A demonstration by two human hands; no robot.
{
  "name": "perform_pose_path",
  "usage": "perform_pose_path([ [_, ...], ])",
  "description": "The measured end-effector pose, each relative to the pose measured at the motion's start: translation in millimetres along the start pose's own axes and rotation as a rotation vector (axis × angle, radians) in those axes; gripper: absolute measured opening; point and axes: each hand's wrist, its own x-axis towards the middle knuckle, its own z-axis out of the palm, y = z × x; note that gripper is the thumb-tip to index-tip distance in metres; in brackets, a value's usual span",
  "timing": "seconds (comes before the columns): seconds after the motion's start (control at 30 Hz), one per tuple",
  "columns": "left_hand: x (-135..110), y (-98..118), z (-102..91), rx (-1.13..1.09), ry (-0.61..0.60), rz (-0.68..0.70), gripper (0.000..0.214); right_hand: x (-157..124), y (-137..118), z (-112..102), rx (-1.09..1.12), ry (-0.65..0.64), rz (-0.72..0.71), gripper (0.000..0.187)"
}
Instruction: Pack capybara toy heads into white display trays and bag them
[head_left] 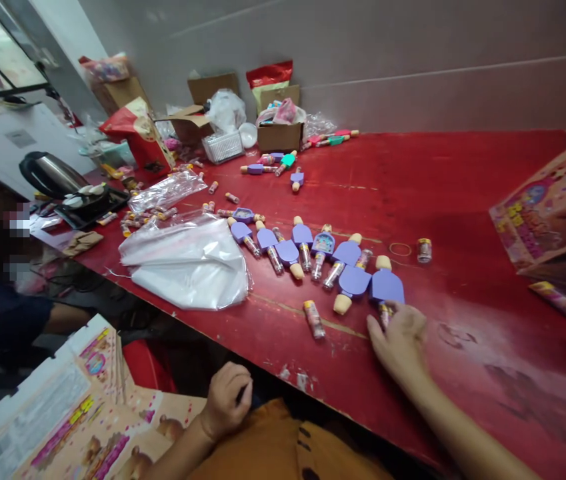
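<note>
My right hand (403, 340) reaches over the red table, its thumb and fingers around a small clear tube (386, 313) of candy. That tube touches the lower end of a purple popsicle-shaped plastic piece (387, 285) with a tan stick end. More purple popsicle-shaped pieces (347, 253) lie to its left in an uneven row, several with candy tubes beside or against them. A loose tube with a yellow cap (314, 320) lies near the table's front edge. Below that edge, by my lap, my left hand (227, 398) is curled closed, and I see nothing held in it.
Clear plastic bags (187, 267) lie left of the row. Another tube (424, 250) stands beside a rubber band (401, 249). Printed cardboard (153, 427) is at lower left, and a printed box (553, 207) at right. Cartons (280, 137) and a kettle (55, 175) are farther back; a person sits at left.
</note>
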Motion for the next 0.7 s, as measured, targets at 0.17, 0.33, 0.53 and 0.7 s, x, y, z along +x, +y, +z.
perform_pose_path([
  [0.17,17,26,1.3,0.003,0.001,0.233,0.016,5,0,-1,0.218,-0.082,0.018,0.063],
  [0.33,68,49,13.3,0.149,-0.128,0.176,0.035,7,5,-4,0.334,-0.085,0.144,0.064],
  [0.53,108,39,15.6,0.075,-0.276,0.059,0.03,7,13,-4,0.3,-0.131,0.056,0.058],
  [0.7,103,35,12.6,-0.004,-0.177,0.047,0.022,-7,27,-6,0.358,-0.176,0.184,0.052],
])
